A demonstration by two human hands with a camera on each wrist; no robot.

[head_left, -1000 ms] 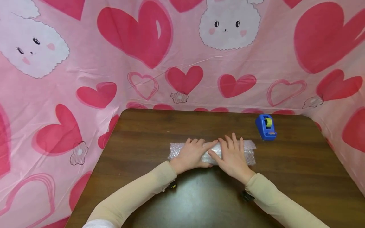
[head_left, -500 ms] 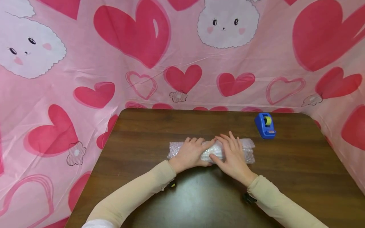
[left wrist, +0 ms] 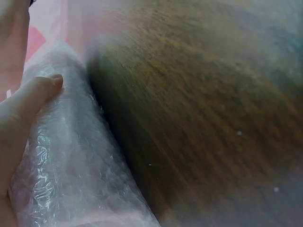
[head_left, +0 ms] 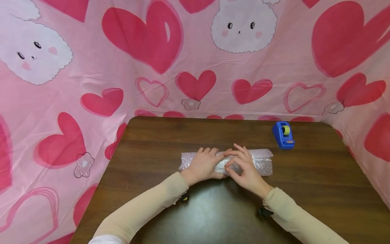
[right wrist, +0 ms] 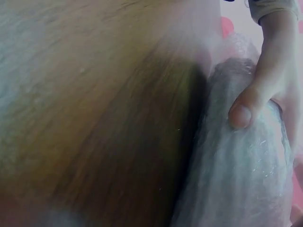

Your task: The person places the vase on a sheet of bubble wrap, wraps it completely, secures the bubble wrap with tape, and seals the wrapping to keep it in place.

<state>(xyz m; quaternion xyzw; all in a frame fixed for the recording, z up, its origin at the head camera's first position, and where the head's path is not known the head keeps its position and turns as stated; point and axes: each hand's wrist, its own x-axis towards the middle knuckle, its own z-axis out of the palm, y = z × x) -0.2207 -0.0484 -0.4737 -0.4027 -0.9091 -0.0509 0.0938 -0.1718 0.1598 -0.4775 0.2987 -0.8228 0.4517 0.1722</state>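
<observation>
A long roll wrapped in bubble wrap lies crosswise on the wooden table. My left hand grips it left of the middle; its thumb presses the near side, and its fingers reach over the top. The left wrist view shows the thumb on the bubble wrap. In the right wrist view, ridges show through the wrap beside the left thumb. My right hand is over the roll's middle, its thumb and index fingertips brought together close to the left hand. What lies between those fingertips is too small to make out.
A blue tape dispenser with a yellowish roll stands at the back right of the brown table. Pink cloth printed with hearts hangs behind and beside the table.
The right hand's spread fingers have lifted off the wrap and drawn in to the left, thumb and index tips now meeting. The left hand and the roll stay in place.
</observation>
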